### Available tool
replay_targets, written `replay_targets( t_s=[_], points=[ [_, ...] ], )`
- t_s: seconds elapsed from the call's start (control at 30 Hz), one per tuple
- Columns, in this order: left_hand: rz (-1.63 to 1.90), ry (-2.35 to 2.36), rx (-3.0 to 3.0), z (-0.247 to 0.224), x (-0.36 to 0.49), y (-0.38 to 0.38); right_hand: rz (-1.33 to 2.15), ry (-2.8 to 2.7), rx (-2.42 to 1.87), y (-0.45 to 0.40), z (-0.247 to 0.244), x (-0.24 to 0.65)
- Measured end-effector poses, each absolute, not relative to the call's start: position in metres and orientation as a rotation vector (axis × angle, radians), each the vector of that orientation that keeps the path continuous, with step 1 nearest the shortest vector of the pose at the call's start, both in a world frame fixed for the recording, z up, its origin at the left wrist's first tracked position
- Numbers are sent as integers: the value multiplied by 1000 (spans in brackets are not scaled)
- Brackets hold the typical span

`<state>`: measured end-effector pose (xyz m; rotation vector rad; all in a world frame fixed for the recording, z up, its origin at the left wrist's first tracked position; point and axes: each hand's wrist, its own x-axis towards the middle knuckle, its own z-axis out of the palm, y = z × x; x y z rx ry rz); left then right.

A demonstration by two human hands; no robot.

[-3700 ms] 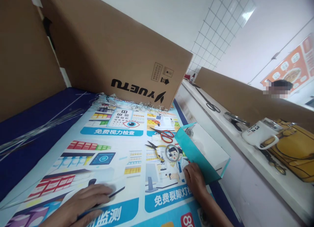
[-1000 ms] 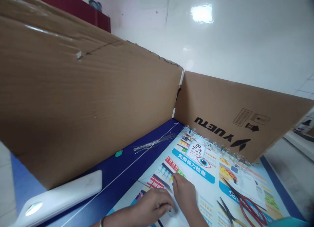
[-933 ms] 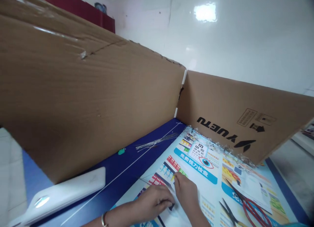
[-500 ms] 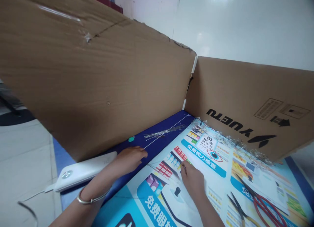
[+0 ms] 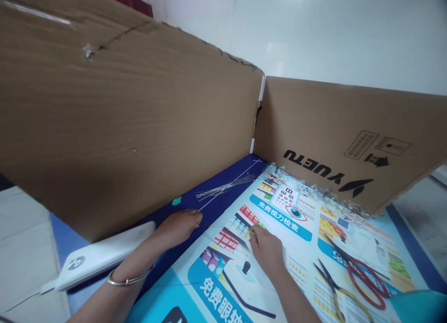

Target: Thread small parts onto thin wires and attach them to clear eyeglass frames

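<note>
My left hand is closed over the dark blue strip of the table, fingertips pressed together. Whatever it grips, if anything, is hidden. My right hand pinches what looks like a thin wire above the printed sheet; a faint thin line shows between the two hands. Just beyond my left hand lies a bundle of thin silvery wires. To the right of my right hand, pliers with yellowish handles rest with jaws slightly apart, beside red-handled scissors.
Two tall cardboard panels meet at a far corner and wall in the table. A white power bank with a cable sits at the left edge. Short wire scraps lie along the right panel. A small green piece and a teal object also show.
The view has shifted to the right, and the teal object has come in at the lower right. Both hands keep nearly the same closed pose.
</note>
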<state>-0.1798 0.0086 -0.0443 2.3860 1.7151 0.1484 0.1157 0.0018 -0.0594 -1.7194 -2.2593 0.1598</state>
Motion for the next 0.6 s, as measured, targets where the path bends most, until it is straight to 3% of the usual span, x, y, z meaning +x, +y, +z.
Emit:
replay_targets(
  t_s=[0.6],
  points=[
    [435,1370,2326,-20,-168,2,218,-2255,-1700,2,-58,116]
  ],
)
